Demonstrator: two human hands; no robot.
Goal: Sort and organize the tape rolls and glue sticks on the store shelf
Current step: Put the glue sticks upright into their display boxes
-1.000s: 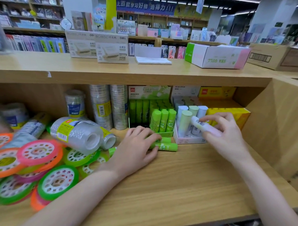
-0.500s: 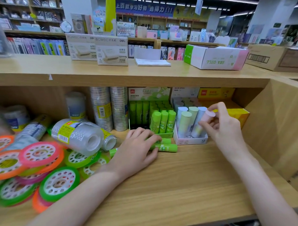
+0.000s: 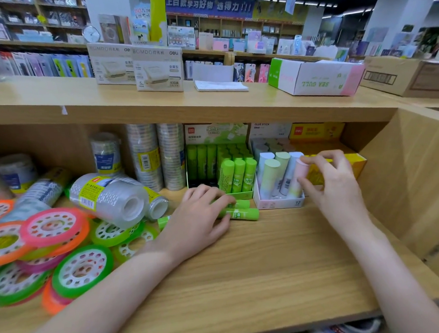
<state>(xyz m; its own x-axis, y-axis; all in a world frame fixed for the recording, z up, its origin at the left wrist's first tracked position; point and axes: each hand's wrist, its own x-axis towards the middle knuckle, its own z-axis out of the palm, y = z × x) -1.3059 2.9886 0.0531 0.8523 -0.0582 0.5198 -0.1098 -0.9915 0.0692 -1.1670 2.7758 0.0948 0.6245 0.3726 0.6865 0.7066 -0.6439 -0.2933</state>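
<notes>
Wooden shelf (image 3: 267,271) carries everything. Left side: loose heap of coloured tape rolls (image 3: 54,237), w/ wrapped sleeves of clear tape (image 3: 107,197) lying across them & more sleeves upright behind. Centre back: green glue stick box (image 3: 213,166), sticks upright. Just right of it, white display box (image 3: 277,201) of pastel sticks, then a yellow box (image 3: 350,164) near the side wall.

Step in hand, I'd say: slotting a pink-capped glue stick (image 3: 300,173) into the white box. Right hand (image 3: 336,187) pinches it by cap & side, fingers curled round it; stick is tilted, base already down at the box's right front corner, touching the neighbouring sticks. Next move prob. calls for standing it upright & letting go w/o knocking the leaning ones.

Left hand (image 3: 200,219) lies over two loose green glue sticks (image 3: 240,211) lying flat on the shelf just in front of the green box; fingers bent over them, thumb under. Those likely go into the green box after, front row has room. Tape heap not yet sorted.
</notes>
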